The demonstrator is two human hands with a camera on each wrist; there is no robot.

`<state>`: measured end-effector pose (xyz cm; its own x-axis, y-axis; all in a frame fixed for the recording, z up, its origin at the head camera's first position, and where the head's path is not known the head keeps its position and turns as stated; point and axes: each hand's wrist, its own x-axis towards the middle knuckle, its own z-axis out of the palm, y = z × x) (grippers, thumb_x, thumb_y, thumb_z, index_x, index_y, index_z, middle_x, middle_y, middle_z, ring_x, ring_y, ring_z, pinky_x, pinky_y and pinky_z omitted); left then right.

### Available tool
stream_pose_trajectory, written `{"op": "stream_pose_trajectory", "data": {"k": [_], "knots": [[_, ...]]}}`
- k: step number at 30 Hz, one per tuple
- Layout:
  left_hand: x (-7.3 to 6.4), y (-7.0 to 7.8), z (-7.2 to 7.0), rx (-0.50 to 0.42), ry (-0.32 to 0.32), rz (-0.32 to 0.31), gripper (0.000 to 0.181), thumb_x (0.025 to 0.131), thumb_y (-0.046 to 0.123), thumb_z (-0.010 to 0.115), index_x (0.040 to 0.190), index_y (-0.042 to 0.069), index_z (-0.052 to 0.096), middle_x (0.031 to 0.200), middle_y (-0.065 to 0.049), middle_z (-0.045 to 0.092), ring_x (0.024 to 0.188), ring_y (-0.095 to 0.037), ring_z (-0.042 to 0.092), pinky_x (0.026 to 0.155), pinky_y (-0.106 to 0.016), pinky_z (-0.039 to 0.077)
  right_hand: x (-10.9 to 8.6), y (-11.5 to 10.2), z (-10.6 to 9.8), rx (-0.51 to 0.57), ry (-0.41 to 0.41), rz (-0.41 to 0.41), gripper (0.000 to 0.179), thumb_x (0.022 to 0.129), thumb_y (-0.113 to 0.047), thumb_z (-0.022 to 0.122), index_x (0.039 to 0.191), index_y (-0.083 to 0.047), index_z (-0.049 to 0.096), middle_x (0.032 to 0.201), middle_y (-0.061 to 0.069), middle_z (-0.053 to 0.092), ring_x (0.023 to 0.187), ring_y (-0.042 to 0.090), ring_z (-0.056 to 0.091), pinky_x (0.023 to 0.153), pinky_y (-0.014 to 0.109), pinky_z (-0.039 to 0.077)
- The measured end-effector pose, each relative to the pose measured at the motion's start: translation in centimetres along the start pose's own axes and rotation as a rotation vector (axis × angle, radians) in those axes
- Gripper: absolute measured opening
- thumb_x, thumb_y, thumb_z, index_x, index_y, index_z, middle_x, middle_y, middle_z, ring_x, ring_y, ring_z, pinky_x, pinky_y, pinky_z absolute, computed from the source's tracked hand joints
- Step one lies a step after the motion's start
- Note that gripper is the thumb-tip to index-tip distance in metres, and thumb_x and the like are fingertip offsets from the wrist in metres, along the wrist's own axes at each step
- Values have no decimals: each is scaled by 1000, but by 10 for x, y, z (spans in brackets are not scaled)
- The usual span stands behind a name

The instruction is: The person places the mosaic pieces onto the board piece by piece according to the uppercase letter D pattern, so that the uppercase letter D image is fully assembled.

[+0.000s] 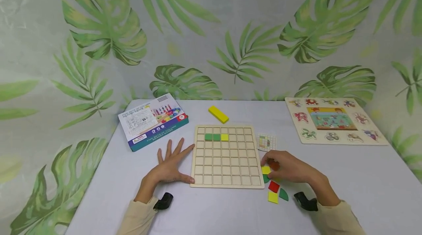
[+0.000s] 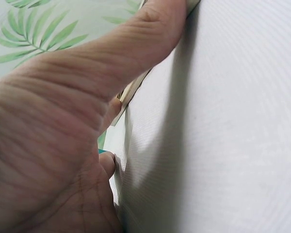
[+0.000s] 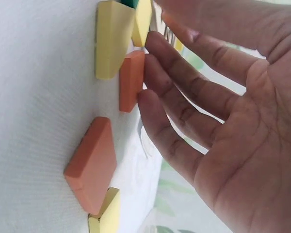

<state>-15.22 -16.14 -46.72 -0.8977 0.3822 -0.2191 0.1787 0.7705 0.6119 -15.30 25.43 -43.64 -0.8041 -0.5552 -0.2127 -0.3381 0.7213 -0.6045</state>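
Observation:
My left hand (image 1: 170,167) lies spread at the left side of a wooden grid board (image 1: 227,161). Its thumb and index finger touch the board's edge. Two green squares (image 1: 212,137) and a yellow square (image 1: 224,137) sit side by side in an upper row of the grid. By the board's lower right edge, my right hand (image 1: 291,167) reaches over loose pieces, fingers loosely bent. Its fingertips are at an orange-red piece (image 3: 131,81), with yellow pieces (image 3: 113,39) close by. Near it lie a red piece (image 1: 274,186), a yellow square (image 1: 273,197) and a green quarter-round piece (image 1: 283,194).
A small pattern card (image 1: 266,142) lies right of the board. Behind the board is a yellow bar (image 1: 218,114). A printed box (image 1: 153,121) stands at back left, and a sea-animal puzzle board (image 1: 336,121) lies at back right, on a white cloth.

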Motion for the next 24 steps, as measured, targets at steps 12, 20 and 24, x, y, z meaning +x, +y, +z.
{"op": "stream_pose_trajectory", "data": {"k": [12,20,24], "knots": [[0,-3,2,5,-3,-11,118,62,50,92,159,28,29,170,-13,-4,149,-46,-26,109,-72,-22,1,-4,3,-43,8,-1,26,84,-14,80,107,-17,68,106,-4,64,97,18,52,88,32,50],[0,-6,5,-13,20,36,120,60,56,90,159,27,29,169,-16,-2,149,-47,-25,107,-73,-23,0,-3,4,-50,22,-7,26,84,-16,80,107,-17,67,104,-5,63,96,17,52,86,30,50],[2,-11,7,-38,33,56,122,57,61,89,159,29,30,170,-14,-1,149,-47,-25,106,-73,-25,0,-2,4,-55,32,-9,26,85,-16,80,107,-16,67,102,-5,63,95,17,52,85,30,49]]}}
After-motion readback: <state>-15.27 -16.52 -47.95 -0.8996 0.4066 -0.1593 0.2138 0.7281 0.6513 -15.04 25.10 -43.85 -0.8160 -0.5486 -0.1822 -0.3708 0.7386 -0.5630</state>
